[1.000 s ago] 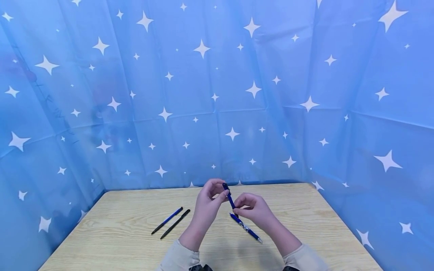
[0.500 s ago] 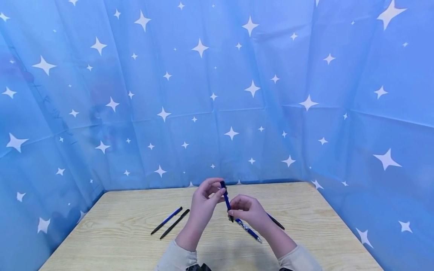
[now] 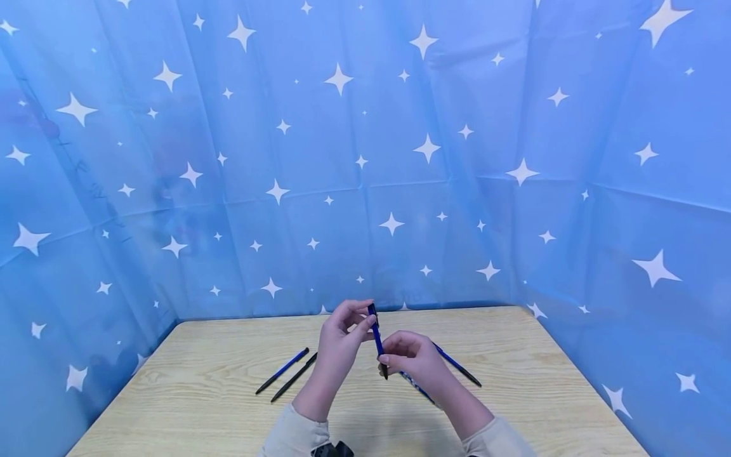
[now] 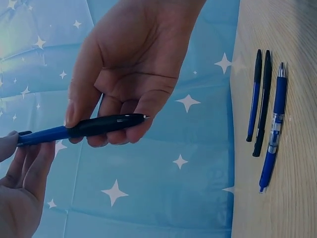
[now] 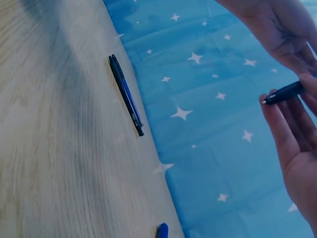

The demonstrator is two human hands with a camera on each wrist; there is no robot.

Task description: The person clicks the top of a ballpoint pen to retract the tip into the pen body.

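My left hand (image 3: 338, 346) pinches the upper, clip end of a blue ballpoint pen (image 3: 377, 341) between thumb and fingers. Lower down, my right hand (image 3: 421, 360) pinches the same pen on its black grip, above the table. The pen's point is bare and faces down toward me. Seen in the left wrist view, the pen (image 4: 52, 134) lies nearly level, with its metal tip out past the right hand's fingers. A blue pen with a patterned middle (image 3: 419, 388) lies on the table, partly hidden behind my right hand.
Left of my hands, a blue-and-black pen (image 3: 282, 371) and a black pen (image 3: 294, 377) lie side by side on the wooden table (image 3: 211, 362). Another blue-and-black pen (image 3: 458, 365) lies to the right. A starry blue curtain (image 3: 365, 158) surrounds the table's back and sides.
Both hands have shifted slightly left with the held pen, and its black tip now shows below the right fingers. The right-hand pen on the table has come into sight from behind my right hand.
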